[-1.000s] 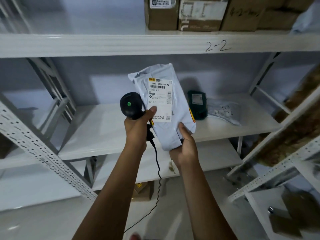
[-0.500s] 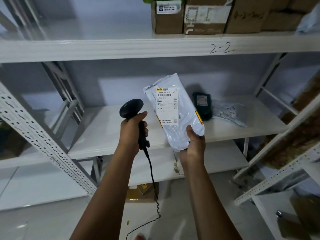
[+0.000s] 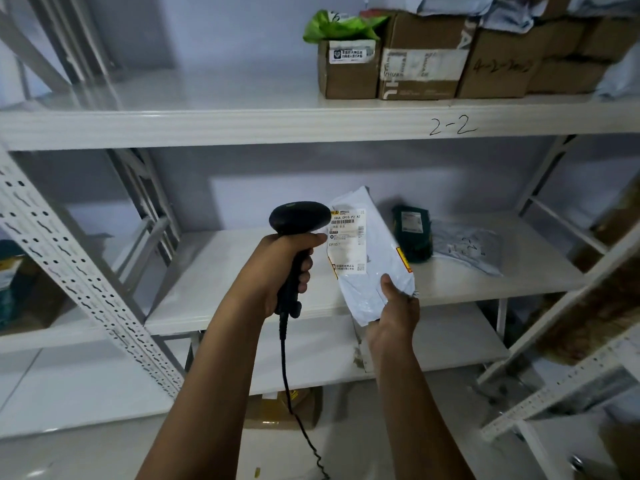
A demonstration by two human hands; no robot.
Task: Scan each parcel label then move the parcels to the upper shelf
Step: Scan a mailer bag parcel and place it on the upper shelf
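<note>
so the background stuff: chunky white perforated upright (image 3: 74, 268) cutting diagonally across the left side; grey cross-bracing (image 3: 152, 216) behind it against a pale bluish wall (image 3: 242, 39); something teal and white (image 3: 10, 285) at the far left edge, too cropped to tell what; beat-up cardboard box (image 3: 266, 415) on the floor (image 3: 86, 459) under the lowest shelf (image 3: 322, 351); second rack's perforated beam (image 3: 554, 389) lower right, with a rough brown patch (image 3: 588, 327) behind it

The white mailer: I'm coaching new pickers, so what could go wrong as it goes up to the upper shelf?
The right hand holds the white mailer only at its lower corner, so it may flop or slip when raised. The scanner in the left hand trails a hanging cable that could snag. Boxes crowd the right side of the upper shelf.
</note>
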